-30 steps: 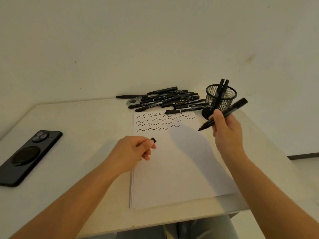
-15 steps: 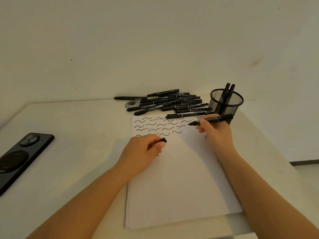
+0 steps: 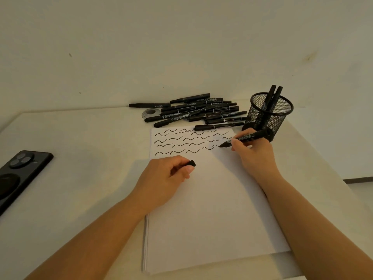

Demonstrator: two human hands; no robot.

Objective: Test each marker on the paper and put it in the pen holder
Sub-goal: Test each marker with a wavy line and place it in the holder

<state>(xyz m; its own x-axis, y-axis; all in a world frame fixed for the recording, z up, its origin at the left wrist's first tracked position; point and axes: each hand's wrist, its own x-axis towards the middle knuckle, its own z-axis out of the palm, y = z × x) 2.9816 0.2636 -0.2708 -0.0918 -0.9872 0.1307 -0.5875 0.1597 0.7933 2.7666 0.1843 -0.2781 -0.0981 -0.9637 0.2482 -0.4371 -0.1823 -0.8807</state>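
Marker [image 3: 245, 137] in right hand [image 3: 255, 156], pinched low on the barrel between thumb and fingertips, nib down at the right end of the third row of squiggles. Nib at or just on the paper [image 3: 212, 209]; contact too fine to confirm. Left hand [image 3: 161, 178] resting on the paper's left part, fingers curled closed around the small black cap [image 3: 191, 163], only the cap's end showing past the thumb.

Mesh pen holder [image 3: 271, 112] upright just beyond the right hand, two markers standing in it. Pile of untested markers [image 3: 201, 113] lying near the wall, above the top edge of the paper, one of them overlapping that edge. Roll of tape [image 3: 151, 114] at the pile's left. Phone [image 3: 20, 174] well apart on the table [image 3: 80, 138], far left.

Handling, judged: light, rigid plastic barrel, smooth and round, likely to roll if laid flat. Best held near the nib for the stroke, then mid-barrel for capping and dropping in. Cap small, easy to fumble; firm straight push probably needed to seat it. Nib soft felt, so light pressure only. Holder light, open wire mesh; could tip if knocked by the wrist so close. Stage: mid-test, capping and stowing not yet done, much of the pile untested.
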